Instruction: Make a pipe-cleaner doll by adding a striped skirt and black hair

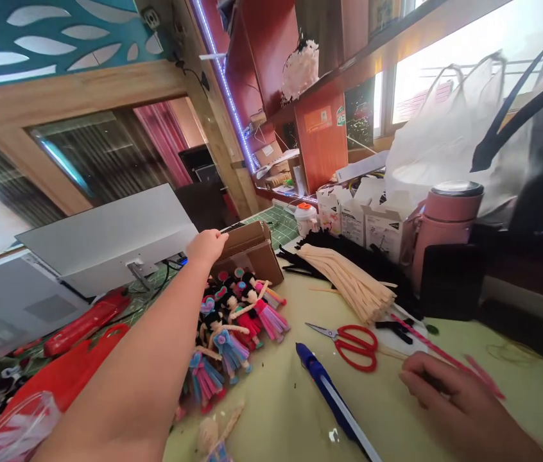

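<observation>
My left hand point(208, 248) is stretched far forward, closed at the left end of a brown cardboard box point(247, 253); its fingertips are partly hidden. Against the box lean several small pipe-cleaner dolls point(228, 343) in blue, pink and red dresses, partly covered by my forearm. On the right, my right hand point(449, 391) has curled fingers with a thin beige pipe cleaner point(391, 352) at the fingertips. Red-handled scissors point(348, 343) lie just left of it, blades slightly apart. A blue glue gun point(332, 398) rests in front. One unfinished-looking doll point(211, 436) lies at the bottom edge.
Beige pipe cleaners point(348, 279) lie bundled over black ones point(391, 276). Behind stand small white boxes point(382, 228) and a pink thermos point(447, 221). A monitor point(112, 234) and a red bag point(69, 369) are on the left. A pink strip point(438, 350) lies at right.
</observation>
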The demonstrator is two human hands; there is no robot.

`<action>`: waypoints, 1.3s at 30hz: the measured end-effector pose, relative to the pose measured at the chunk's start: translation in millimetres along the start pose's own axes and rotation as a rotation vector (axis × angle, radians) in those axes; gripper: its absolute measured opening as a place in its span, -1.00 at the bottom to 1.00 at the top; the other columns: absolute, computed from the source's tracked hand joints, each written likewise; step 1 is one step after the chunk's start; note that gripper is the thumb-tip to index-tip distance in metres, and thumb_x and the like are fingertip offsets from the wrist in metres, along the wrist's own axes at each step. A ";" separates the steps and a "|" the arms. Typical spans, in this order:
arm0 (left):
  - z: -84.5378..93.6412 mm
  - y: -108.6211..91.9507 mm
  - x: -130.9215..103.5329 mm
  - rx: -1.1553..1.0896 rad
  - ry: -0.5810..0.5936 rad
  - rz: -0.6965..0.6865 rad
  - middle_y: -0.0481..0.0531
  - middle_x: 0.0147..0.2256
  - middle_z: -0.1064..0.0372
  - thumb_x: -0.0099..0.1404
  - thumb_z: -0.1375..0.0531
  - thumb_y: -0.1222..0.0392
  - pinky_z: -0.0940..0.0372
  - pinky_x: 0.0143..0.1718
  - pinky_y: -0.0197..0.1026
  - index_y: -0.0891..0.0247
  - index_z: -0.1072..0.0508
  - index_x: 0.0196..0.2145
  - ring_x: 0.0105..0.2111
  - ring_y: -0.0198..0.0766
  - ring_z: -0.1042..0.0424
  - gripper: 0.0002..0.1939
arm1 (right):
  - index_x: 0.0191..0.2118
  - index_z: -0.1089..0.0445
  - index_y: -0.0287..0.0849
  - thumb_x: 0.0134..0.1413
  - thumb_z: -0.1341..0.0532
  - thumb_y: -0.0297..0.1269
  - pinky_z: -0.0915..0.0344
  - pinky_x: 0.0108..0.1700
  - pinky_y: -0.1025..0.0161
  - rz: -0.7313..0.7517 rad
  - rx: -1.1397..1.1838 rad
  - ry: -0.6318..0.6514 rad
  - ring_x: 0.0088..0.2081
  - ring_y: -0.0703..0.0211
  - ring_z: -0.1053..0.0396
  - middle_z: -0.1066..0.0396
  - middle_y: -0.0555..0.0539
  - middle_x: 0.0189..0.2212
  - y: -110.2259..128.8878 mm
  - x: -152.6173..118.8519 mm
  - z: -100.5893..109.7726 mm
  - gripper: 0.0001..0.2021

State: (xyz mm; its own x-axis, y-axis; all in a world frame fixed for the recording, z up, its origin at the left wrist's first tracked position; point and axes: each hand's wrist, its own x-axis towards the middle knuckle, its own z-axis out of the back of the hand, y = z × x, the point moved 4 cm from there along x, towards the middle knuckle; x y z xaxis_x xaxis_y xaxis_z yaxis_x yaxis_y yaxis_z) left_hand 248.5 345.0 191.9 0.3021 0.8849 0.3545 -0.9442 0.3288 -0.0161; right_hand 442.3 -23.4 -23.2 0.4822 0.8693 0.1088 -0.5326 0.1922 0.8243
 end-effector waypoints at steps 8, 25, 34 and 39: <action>-28.9 -2.4 19.7 0.004 0.156 -0.038 0.06 -0.21 -0.53 0.12 -0.15 0.05 -0.27 -0.24 -0.20 0.14 -0.53 -0.30 -0.20 -0.09 -0.47 -0.77 | -0.35 -0.42 -0.04 0.20 -0.02 -0.08 -0.35 -0.31 0.28 0.268 -0.213 -0.060 -0.36 0.15 -0.41 -0.46 -0.04 -0.37 40.7 37.0 30.6 -0.72; 29.1 -14.1 -97.4 -0.375 -0.061 -0.369 0.12 -0.08 -0.39 0.19 -0.09 0.13 -0.20 0.09 -0.08 0.26 -0.46 -0.16 -0.03 -0.11 -0.36 -0.70 | 0.02 -0.29 -0.21 0.16 -0.16 -0.23 -0.22 -0.09 0.03 0.167 -0.823 0.012 0.01 -0.15 -0.26 -0.32 -0.25 -0.01 63.0 151.4 -14.9 -0.67; 24.4 28.8 -250.6 -0.475 0.142 -0.394 0.09 -0.10 -0.48 0.23 -0.09 -0.09 -0.36 -0.01 -0.07 0.09 -0.56 -0.28 -0.06 -0.09 -0.44 -0.67 | 0.10 -0.24 -0.15 0.27 0.07 -0.46 -0.27 -0.08 0.11 0.306 -0.731 0.104 0.06 -0.03 -0.22 -0.20 -0.22 0.13 67.7 129.5 -51.9 -0.65; 6.8 81.7 -299.8 -0.512 0.148 -0.251 0.03 -0.13 -0.52 0.18 -0.16 -0.13 -0.40 -0.04 -0.15 0.03 -0.59 -0.31 -0.12 -0.11 -0.50 -0.71 | 0.10 -0.28 -0.11 0.26 0.08 -0.47 -0.20 0.05 0.03 0.331 -0.718 0.100 0.13 -0.06 -0.16 -0.19 -0.21 0.15 61.0 124.4 -58.9 -0.62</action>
State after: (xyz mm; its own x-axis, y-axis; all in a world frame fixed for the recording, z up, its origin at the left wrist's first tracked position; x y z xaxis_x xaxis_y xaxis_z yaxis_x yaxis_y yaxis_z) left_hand 79.9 104.4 90.7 0.5581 0.7838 0.2722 -0.6690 0.6191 -0.4112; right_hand 428.7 123.2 7.9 0.1736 0.9628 0.2069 -0.9718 0.1334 0.1943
